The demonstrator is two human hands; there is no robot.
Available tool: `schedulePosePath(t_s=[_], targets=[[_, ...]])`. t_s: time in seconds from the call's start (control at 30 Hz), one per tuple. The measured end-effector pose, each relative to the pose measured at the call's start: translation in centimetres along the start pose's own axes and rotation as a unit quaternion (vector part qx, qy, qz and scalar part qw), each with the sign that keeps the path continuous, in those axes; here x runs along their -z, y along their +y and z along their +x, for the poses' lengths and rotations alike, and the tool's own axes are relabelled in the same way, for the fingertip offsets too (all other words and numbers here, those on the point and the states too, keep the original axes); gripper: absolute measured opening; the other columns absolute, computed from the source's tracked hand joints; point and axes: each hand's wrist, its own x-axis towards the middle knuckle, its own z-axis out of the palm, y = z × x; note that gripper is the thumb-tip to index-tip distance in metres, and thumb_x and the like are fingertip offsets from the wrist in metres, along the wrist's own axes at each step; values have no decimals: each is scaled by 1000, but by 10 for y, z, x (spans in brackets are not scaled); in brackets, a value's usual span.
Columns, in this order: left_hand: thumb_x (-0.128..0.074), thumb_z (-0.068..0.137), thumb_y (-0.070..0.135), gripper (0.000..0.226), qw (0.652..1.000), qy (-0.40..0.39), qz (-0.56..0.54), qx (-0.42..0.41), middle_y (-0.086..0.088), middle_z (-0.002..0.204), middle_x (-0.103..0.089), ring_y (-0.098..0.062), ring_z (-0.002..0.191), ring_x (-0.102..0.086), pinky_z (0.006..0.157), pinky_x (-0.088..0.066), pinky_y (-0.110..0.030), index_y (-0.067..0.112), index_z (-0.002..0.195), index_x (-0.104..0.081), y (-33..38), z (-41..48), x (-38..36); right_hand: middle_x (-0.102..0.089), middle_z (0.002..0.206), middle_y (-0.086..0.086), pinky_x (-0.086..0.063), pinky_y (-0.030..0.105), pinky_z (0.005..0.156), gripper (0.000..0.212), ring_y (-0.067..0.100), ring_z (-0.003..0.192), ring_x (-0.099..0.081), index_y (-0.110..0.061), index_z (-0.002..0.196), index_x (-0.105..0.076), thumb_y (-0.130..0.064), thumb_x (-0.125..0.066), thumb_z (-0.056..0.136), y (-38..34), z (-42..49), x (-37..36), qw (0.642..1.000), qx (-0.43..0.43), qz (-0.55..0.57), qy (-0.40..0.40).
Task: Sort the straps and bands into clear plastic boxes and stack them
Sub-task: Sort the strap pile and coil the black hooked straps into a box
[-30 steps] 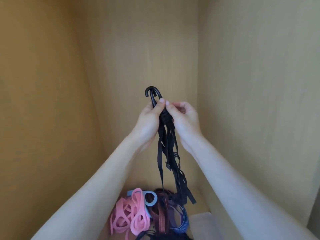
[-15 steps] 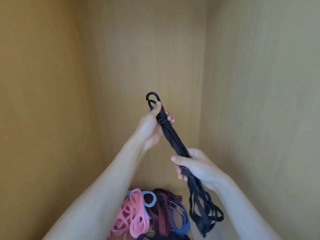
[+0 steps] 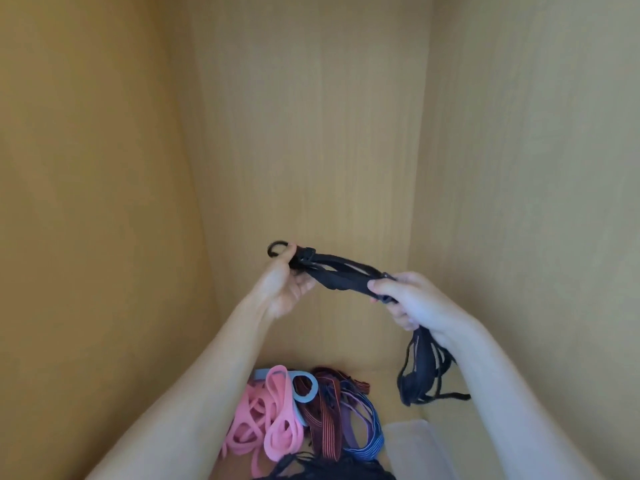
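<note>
A bundle of black straps [image 3: 341, 274] with a black hook at its left end stretches between both hands at chest height. My left hand [image 3: 284, 285] grips the hook end. My right hand [image 3: 408, 299] grips the straps farther along, and their loose ends [image 3: 420, 372] hang below it. Down on the wooden floor lies a pile of bands: pink bands [image 3: 266, 420], a light blue band [image 3: 304, 389], dark red striped straps [image 3: 322, 414] and blue-purple straps [image 3: 363, 420]. More black straps [image 3: 329, 469] lie at the bottom edge.
Wooden walls [image 3: 311, 133] close in on the left, back and right. A clear plastic box [image 3: 415, 445] stands at the bottom right, beside the pile and partly behind my right forearm.
My left hand has lowered and tipped the hook end sideways. My right hand has slid along the straps and moved right, so the bundle now lies almost level instead of hanging.
</note>
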Motion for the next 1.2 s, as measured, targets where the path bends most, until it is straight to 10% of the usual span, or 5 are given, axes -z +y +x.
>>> schedulePosePath(t_s=[0.33,0.43,0.6,0.93,1.2], targets=[[-42,101,47,47,905,53,402,126,3,55,-51,-13,44,-43,42,-32,-22,12,77,-60,-38,-16,43,-28,52,-4,-22,23,42,22,15,45,-23,-16,75,-60,-31,-59,91,-44,54,12,990,-59,-111,-65],[-67,76,36,23,940,62,334,-33,4,72,-55,-15,64,-50,57,-39,-24,17,83,-55,-29,-16,38,-30,51,-6,-25,22,45,25,14,44,-24,-18,68,-57,-29,-59,90,-47,59,5,975,-86,-179,-104],[-89,67,15,93,838,-166,508,-113,10,133,-55,-3,123,-54,98,-43,-20,30,144,-40,-16,-16,-9,-32,47,-7,-26,23,45,20,11,41,-27,-17,74,-55,-26,-55,93,-46,59,-16,960,-95,-215,-152],[-79,71,16,44,837,-175,503,-125,5,85,-76,-7,81,-70,79,-53,-26,20,109,-58,-26,-2,-31,-42,45,-9,-32,23,51,34,9,41,-33,-18,69,-52,-37,-63,94,-36,44,-1,978,-41,-148,-142],[-68,94,11,8,815,-173,543,-109,20,43,-45,1,35,-38,39,-27,-6,12,99,-74,-10,-7,-26,-45,59,-8,-44,27,61,25,12,57,-47,-4,113,-63,-24,-64,98,-6,35,26,986,-38,-93,-136]])
